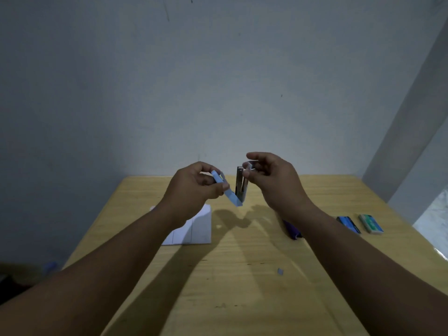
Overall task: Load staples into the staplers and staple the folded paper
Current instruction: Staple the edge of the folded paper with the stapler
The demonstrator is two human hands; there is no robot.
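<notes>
Head view, centre frame: our left hand [194, 187] grips the opened blue stapler [228, 190], magazine upright; right hand [269, 175] pinches staples [249, 166] just above-right.

I see the table [242, 275] running away from me to the far wall [218, 81]. Above its far middle, my left hand [194, 190] holds the opened stapler [232, 194], my right hand [274, 180] just right of it. The folded paper [196, 226] lies left of centre, beneath my left forearm. A second stapler [293, 230] lies under my right wrist, and two staple boxes [360, 224] sit side by side near the right edge. A small scrap [280, 271] lies nearer me.
</notes>
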